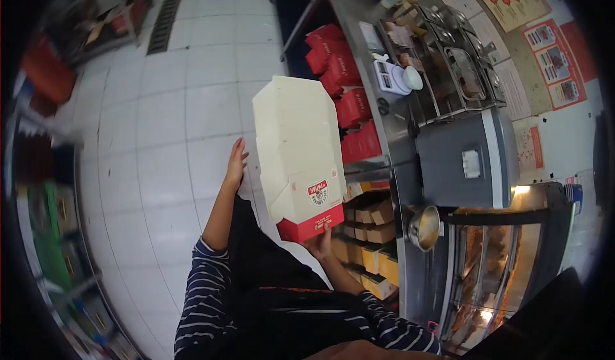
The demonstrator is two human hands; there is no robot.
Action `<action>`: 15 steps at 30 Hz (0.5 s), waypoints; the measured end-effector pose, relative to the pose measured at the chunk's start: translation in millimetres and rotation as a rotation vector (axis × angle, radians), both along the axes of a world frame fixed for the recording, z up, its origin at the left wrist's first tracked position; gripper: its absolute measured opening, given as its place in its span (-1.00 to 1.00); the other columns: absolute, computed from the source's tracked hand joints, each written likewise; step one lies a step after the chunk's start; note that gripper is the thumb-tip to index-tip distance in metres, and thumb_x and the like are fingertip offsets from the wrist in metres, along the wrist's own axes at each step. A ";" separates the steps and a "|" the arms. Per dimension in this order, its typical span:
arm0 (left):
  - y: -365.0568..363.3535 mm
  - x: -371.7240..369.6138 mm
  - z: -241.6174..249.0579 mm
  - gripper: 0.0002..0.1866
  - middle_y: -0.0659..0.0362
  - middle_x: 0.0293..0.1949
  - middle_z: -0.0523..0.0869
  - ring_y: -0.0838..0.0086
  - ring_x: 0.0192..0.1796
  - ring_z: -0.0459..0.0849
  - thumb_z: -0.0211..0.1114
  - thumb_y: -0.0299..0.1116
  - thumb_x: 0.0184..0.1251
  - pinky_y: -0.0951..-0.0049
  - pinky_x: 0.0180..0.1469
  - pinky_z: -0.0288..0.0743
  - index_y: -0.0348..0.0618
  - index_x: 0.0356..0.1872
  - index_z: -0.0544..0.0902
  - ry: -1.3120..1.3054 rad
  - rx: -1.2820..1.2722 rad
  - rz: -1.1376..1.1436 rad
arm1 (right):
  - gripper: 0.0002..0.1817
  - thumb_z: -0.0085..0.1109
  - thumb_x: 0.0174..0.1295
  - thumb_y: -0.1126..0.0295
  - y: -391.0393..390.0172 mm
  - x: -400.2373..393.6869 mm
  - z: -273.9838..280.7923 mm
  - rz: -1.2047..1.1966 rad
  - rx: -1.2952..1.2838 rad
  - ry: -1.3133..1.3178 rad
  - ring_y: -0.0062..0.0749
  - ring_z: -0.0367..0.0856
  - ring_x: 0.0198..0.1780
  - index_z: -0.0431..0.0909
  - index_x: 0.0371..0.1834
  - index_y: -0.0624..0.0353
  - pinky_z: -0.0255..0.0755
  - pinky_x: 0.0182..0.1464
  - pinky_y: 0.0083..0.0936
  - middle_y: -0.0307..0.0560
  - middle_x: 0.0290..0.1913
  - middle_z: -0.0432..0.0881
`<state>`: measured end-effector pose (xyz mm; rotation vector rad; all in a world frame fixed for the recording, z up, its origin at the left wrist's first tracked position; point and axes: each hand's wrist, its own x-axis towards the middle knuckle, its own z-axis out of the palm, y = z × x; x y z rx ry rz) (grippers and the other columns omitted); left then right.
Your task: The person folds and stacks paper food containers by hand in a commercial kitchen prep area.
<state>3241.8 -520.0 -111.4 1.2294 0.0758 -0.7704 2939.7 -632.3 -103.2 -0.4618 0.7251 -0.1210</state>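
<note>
A large cream and red cardboard box (301,148) with a round printed logo is held up in front of my body, its long flap pointing away from me. My right hand (319,243) grips the red bottom end of the box, fingers on its edge. To the left of the box, my left hand (237,163) is raised over the tiled floor with its fingers stretched out, apart from the box and holding nothing.
Along the right runs a steel counter (400,142) with a scale (392,78), a grey cooler box (466,158) and a metal bowl (424,228). Red boxes (354,107) and small brown boxes (378,212) sit on shelves beneath. A lit display case (490,264) stands at lower right.
</note>
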 end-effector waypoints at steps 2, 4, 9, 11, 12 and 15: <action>-34.6 57.4 -42.8 -0.23 0.09 0.21 0.19 0.20 0.19 0.22 -0.12 0.24 0.10 0.23 0.17 0.03 -0.01 0.25 0.04 0.115 0.116 -0.034 | -0.11 0.05 -0.15 -0.25 -38.2 71.8 -23.1 -0.143 -0.025 0.009 -0.12 0.13 0.22 0.00 0.22 -0.05 0.18 0.07 0.03 -0.09 0.21 0.13; -55.6 91.7 -67.9 -0.28 0.04 0.16 0.27 0.21 0.20 0.21 -0.07 0.15 0.14 0.29 0.17 0.05 -0.09 0.23 0.09 0.264 0.193 -0.035 | -0.11 0.04 -0.14 -0.25 -81.2 137.6 -42.3 -0.244 -0.041 -0.040 -0.11 0.13 0.22 0.00 0.22 -0.04 0.18 0.08 0.02 -0.08 0.22 0.13; -63.5 149.2 -191.0 -0.34 -0.04 0.16 0.25 0.12 0.21 0.18 -0.04 0.14 0.13 0.24 0.21 0.01 -0.17 0.11 0.28 -0.219 0.757 -0.628 | -0.17 0.00 -0.08 -0.22 -187.9 263.1 -126.6 -0.548 -0.035 -0.109 -0.18 0.24 0.16 0.05 0.20 0.01 0.23 0.08 -0.07 -0.08 0.17 0.22; -73.0 164.1 -161.6 -0.41 -0.01 0.15 0.27 0.13 0.21 0.19 -0.02 0.15 0.11 0.03 0.17 -0.02 -0.01 0.08 0.33 -0.312 0.944 -0.764 | -0.17 0.02 -0.09 -0.21 -234.7 299.2 -163.4 -0.690 -0.107 -0.095 -0.19 0.22 0.17 0.06 0.19 0.02 0.19 0.11 -0.06 -0.10 0.17 0.22; -79.9 169.6 -152.0 -0.42 0.01 0.14 0.28 0.15 0.21 0.19 0.00 0.13 0.10 -0.02 0.14 -0.02 -0.02 0.06 0.34 -0.460 0.993 -0.813 | -0.18 0.04 -0.09 -0.20 -257.0 319.0 -174.7 -0.739 -0.108 -0.171 -0.19 0.22 0.17 0.07 0.19 0.01 0.19 0.11 -0.06 -0.10 0.17 0.22; -95.7 197.8 -145.3 -0.45 0.01 0.12 0.30 0.16 0.20 0.19 0.03 0.10 0.10 0.00 0.14 -0.01 -0.02 0.04 0.35 -0.615 0.967 -0.923 | -0.21 0.09 -0.09 -0.15 -302.2 359.2 -194.1 -0.847 -0.134 -0.275 -0.23 0.26 0.14 0.09 0.18 -0.03 0.23 0.09 -0.09 -0.15 0.15 0.25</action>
